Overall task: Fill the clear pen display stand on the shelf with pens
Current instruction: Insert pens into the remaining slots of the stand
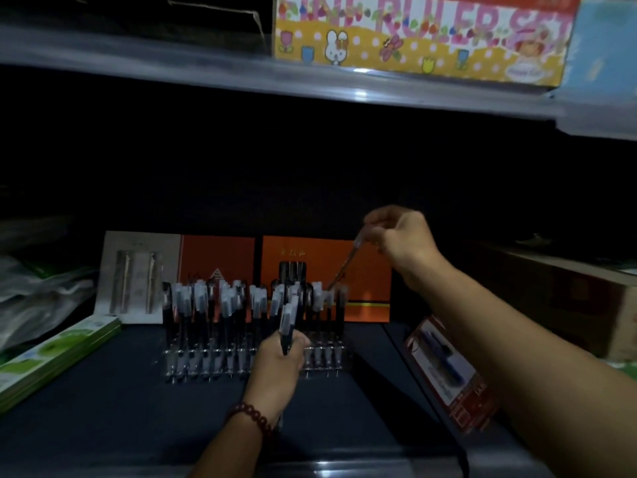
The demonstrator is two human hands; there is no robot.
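- Looks nearly done: many pens [220, 305] in the clear pen display stand [241, 365] on the shelf [103, 408].
- Gripping spare pens [289, 322] in the left hand [277, 363], near side.
- Pinching one pen [344, 267] in the right hand [403, 243] over far right slots.

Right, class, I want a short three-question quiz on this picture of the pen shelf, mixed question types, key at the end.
1. True or false: the left hand holds dark white-capped pens.
2. The right hand pinches a single slim pen over which end of the clear plastic pen display stand? A left, B middle, C right.
3. Fill in: the flat boxes behind the stand are coloured ___.
Key: 1 true; 2 C; 3 orange.
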